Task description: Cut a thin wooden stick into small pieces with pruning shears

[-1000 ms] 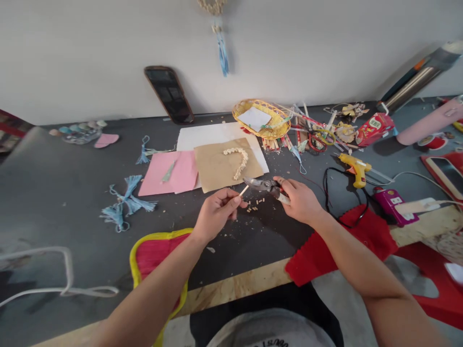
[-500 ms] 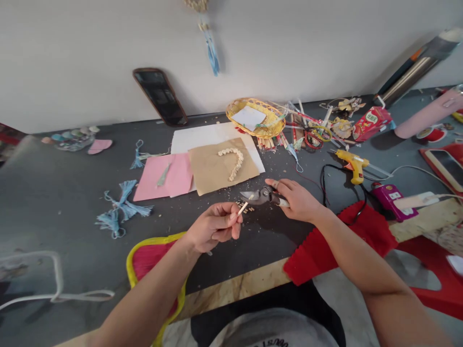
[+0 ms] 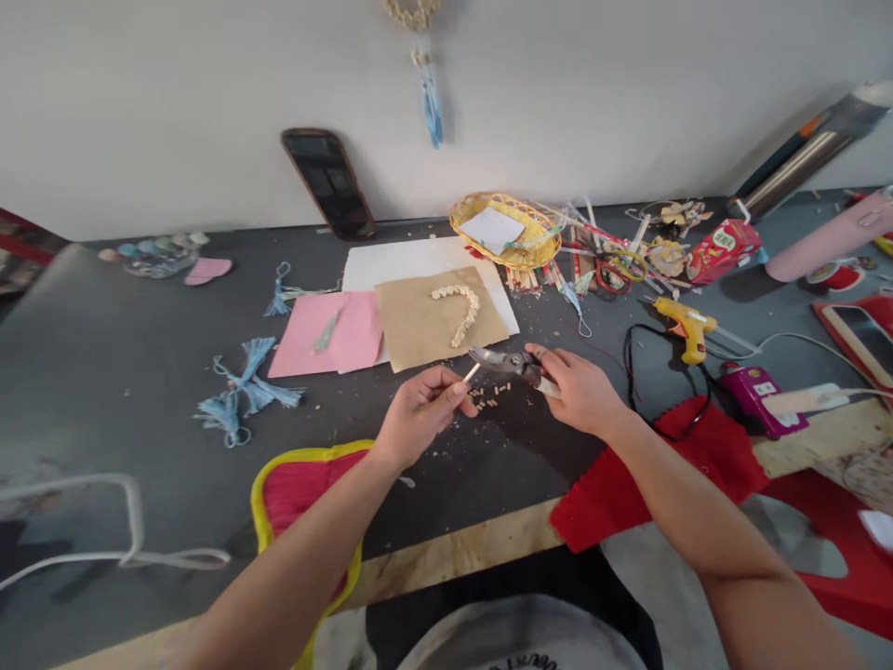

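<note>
My left hand (image 3: 429, 414) pinches a thin pale stick (image 3: 473, 374) between thumb and fingers, its free end tilted up to the right. In my right hand (image 3: 576, 386) is a pair of pruning shears (image 3: 513, 361), gripped by the handles. The blades lie at the upper end of the stick; whether they are closed on it I cannot tell. Just below the shears, several short cut pieces (image 3: 494, 395) are scattered on the dark table (image 3: 474, 475). Beyond, a curved row of small pale pieces (image 3: 466, 312) rests on brown paper (image 3: 411, 321).
At the back stand a yellow basket (image 3: 544, 253) and a leaning phone (image 3: 331, 186). Blue tassels (image 3: 255, 381) and pink paper (image 3: 299, 349) lie to the left. A yellow glue gun (image 3: 690, 326), its cable and red cloth (image 3: 593, 502) are on the right.
The view has shifted slightly, so the things on the table appear a little further right. The shears' blades have tilted at the stick's end, and more cut pieces show beneath them.
</note>
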Tool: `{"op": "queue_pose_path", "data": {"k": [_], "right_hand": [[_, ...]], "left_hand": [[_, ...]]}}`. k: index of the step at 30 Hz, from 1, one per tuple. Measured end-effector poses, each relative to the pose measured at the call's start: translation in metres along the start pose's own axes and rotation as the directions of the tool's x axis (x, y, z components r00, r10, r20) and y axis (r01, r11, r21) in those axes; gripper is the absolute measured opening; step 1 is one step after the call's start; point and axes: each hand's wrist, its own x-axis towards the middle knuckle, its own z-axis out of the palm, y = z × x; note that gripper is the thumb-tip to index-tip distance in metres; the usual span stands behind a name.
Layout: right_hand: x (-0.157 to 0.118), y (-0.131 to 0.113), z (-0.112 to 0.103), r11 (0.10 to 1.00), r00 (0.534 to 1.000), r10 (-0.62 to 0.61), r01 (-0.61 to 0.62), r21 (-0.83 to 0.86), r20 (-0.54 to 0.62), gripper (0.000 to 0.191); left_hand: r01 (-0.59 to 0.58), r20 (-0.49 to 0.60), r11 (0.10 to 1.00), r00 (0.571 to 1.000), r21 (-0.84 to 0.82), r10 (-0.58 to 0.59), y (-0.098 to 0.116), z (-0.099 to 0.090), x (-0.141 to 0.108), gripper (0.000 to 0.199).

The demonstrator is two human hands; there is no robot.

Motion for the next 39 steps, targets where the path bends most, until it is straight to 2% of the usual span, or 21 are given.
{"op": "queue_pose_path", "data": {"k": [4,7,10,12,14,16,19,23,25,28,31,34,37,39], "right_hand": [[0.001,0.004,0.002,0.999,0.999,-0.042,0.042,0.030,-0.006,0.063],[0.002,0.007,0.002,0.993,0.996,-0.089,0.088,0.081,0.006,0.067],[0.002,0.009,0.002,0.981,0.989,-0.147,0.146,0.131,-0.001,0.070],[0.002,0.009,0.003,0.971,0.983,-0.184,0.185,0.154,-0.023,0.068],[0.002,0.009,0.004,0.966,0.978,-0.202,0.207,0.155,-0.049,0.062],[0.002,0.008,0.005,0.968,0.977,-0.202,0.210,0.136,-0.071,0.057],[0.001,0.004,0.003,0.981,0.983,-0.166,0.173,0.091,-0.074,0.054],[-0.001,-0.003,0.000,0.998,0.999,-0.047,0.048,0.037,-0.019,0.053],[-0.002,-0.004,-0.001,1.000,1.000,-0.005,0.004,0.025,0.024,0.055],[-0.002,-0.003,-0.003,0.999,0.997,0.018,-0.021,0.045,0.077,0.058],[-0.002,-0.001,-0.005,0.992,0.995,-0.013,0.000,0.128,0.096,0.054],[-0.001,0.000,-0.005,0.980,0.996,-0.054,0.038,0.194,0.078,0.050],[0.001,0.001,-0.002,0.984,0.998,-0.059,0.057,0.167,0.010,0.054],[0.002,0.002,0.002,0.991,0.998,-0.057,0.059,0.121,-0.021,0.059]], "left_hand": [[0.046,0.046,0.999,0.998,-0.013,-0.046,0.003,-0.001,-0.001,0.034],[0.182,0.164,0.975,0.973,-0.126,-0.160,0.007,-0.006,-0.001,0.036],[0.338,0.339,0.917,0.905,-0.211,-0.256,0.010,-0.010,-0.002,0.034],[0.408,0.440,0.882,0.854,-0.236,-0.278,0.011,-0.012,-0.003,0.032],[0.453,0.508,0.857,0.813,-0.246,-0.283,0.010,-0.013,-0.003,0.030],[0.474,0.529,0.844,0.797,-0.251,-0.291,0.010,-0.014,-0.003,0.030],[0.473,0.485,0.843,0.817,-0.256,-0.311,0.010,-0.015,-0.001,0.033],[0.400,0.344,0.887,0.886,-0.231,-0.310,0.012,-0.013,0.000,0.033],[0.312,0.243,0.935,0.933,-0.171,-0.266,0.011,-0.010,0.000,0.033],[0.124,0.081,0.992,0.989,-0.010,-0.122,0.005,-0.004,-0.001,0.034],[-0.059,-0.018,0.987,0.998,0.152,0.062,-0.002,-0.001,-0.002,0.032],[-0.184,-0.063,0.931,0.975,0.315,0.215,-0.005,-0.001,-0.005,0.027],[-0.201,-0.075,0.914,0.968,0.352,0.241,-0.004,-0.002,-0.008,0.023],[-0.150,-0.046,0.955,0.985,0.258,0.167,-0.001,-0.003,-0.008,0.026]]}}
